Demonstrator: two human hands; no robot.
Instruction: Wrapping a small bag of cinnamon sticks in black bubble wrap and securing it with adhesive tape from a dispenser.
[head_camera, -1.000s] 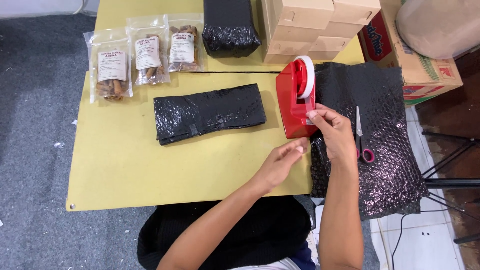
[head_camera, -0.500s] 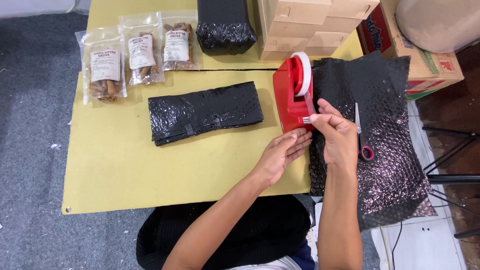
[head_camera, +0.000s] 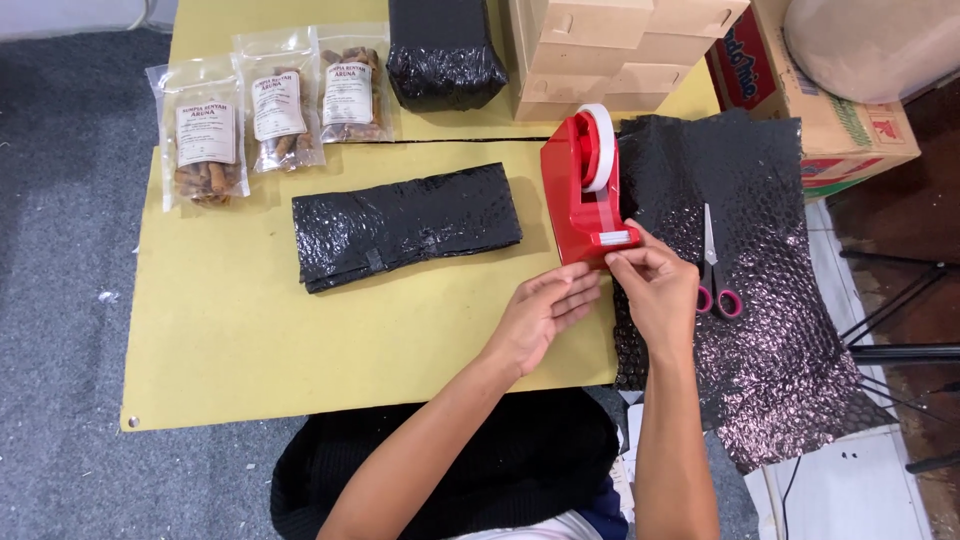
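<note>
Leftmost, three clear packets of brown snacks (head_camera: 270, 115) are laid in a row at the far corner of the yellow table (head_camera: 230, 350). Next to them, toward the middle, a flat parcel wrapped in black bubble wrap (head_camera: 405, 225) is set lengthwise, well apart from both hands. Further right, the left hand (head_camera: 545, 315) is held flat and loose, fingers stretched toward the base of the red tape dispenser (head_camera: 580, 195); nothing is gripped by it. Just beside it, the right hand (head_camera: 655, 285) is pinched at the front edge of the dispenser, where the white tape end (head_camera: 618, 238) is taken between thumb and fingertips. Beyond that hand, scissors with pink handles (head_camera: 715, 270) are laid on a black bubble-wrap sheet (head_camera: 780, 330).
</note>
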